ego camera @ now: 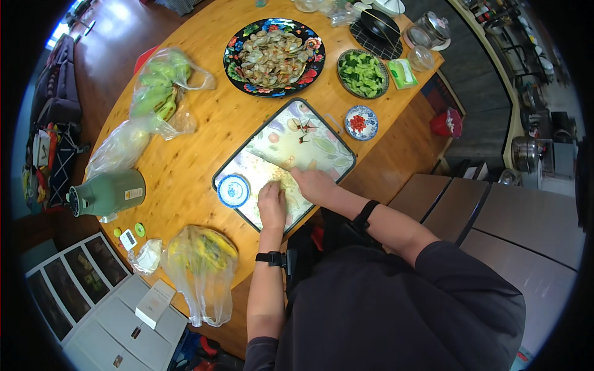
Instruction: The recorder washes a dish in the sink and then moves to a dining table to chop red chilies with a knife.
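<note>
On the patterned cutting board (325, 144), my right hand (315, 184) is closed around the handle end of a kitchen knife (274, 166), whose blade points to the upper left and is seen nearly edge-on. Just left of it, my left hand (272, 204) rests with bent fingers by finely chopped pale food (290, 185); whether it grips a piece is hidden. A blue-and-white bowl (233, 191) stands on the board's left corner. Small dark red pieces, apparently chili (304, 132), lie on the upper part. Beyond the right edge is a small dish of chopped red pieces (362, 123).
A floral platter of shellfish (274, 58) and a bowl of cut green vegetables (363, 74) stand beyond the board. Leftward are bagged green bananas (160, 88), a green jug (109, 192) and bagged yellow bananas (202, 252). Glass jars (427, 32) stand at the far right.
</note>
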The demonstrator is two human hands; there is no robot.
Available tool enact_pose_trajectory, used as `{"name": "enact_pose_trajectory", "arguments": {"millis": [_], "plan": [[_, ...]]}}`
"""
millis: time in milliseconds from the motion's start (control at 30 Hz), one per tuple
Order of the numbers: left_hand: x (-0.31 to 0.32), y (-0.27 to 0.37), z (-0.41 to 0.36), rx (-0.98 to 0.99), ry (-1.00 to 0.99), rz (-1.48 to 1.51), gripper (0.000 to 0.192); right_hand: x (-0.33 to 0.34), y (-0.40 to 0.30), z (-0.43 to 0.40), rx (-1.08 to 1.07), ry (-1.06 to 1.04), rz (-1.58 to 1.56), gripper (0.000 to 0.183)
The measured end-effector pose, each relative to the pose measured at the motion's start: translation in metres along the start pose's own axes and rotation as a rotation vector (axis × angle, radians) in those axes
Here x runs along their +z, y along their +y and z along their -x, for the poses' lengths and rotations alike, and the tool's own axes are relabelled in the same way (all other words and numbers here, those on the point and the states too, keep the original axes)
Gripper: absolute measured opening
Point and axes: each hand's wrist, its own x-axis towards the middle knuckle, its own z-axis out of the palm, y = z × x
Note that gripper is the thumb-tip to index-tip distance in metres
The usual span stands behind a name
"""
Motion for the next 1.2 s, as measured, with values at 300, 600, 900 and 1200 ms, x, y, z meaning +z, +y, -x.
{"name": "enact_pose_trajectory", "arguments": {"millis": [300,600,900,1200], "plan": [[0.004,-0.002,-0.001,0.027,-0.021,0.022,0.02,0.004,-0.006,0.003,-0.023,-0.035,0.023,0.015],[0.005,-0.003,0.001,0.07,0.022,0.011,0.018,0.007,-0.009,0.005,-0.023,-0.065,0.008,0.017],[0.003,0.003,0.004,0.056,-0.004,0.067,0.015,0.002,-0.013,0.012,-0.022,-0.056,0.005,0.02],[-0.012,-0.004,0.015,-0.014,-0.013,-0.034,0.017,0.019,-0.018,0.006,-0.066,-0.097,-0.067,0.022]]}}
